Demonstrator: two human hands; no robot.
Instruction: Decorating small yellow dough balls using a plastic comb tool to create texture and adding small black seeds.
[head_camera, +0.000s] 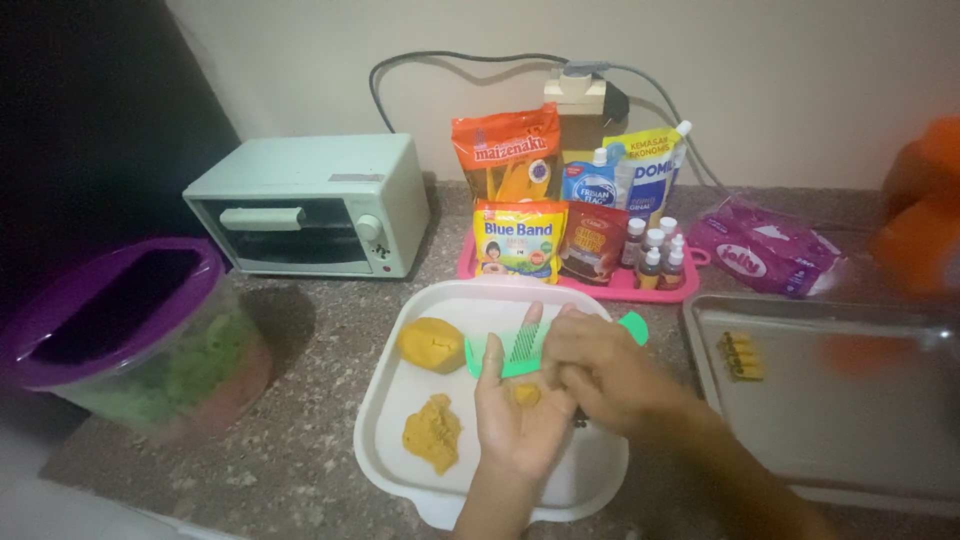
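Note:
My left hand (512, 410) lies palm up over a white tray (388, 402), fingers apart, with a small piece of yellow dough (526, 394) resting on the palm. A green comb (520, 350) lies under its fingertips. My right hand (598, 368) is curled over the left palm, its fingers touching beside the small dough piece. Two larger dough lumps sit on the tray: a rounded one (431, 343) at the far left and a rough, flattened one (431, 432) nearer me.
A metal baking sheet (850, 420) with several small shaped dough pieces (739, 355) stands to the right. A pale green toaster oven (310, 205), a pink tray (610, 287) of packets and bottles, and a purple-lidded container (130, 330) surround the tray.

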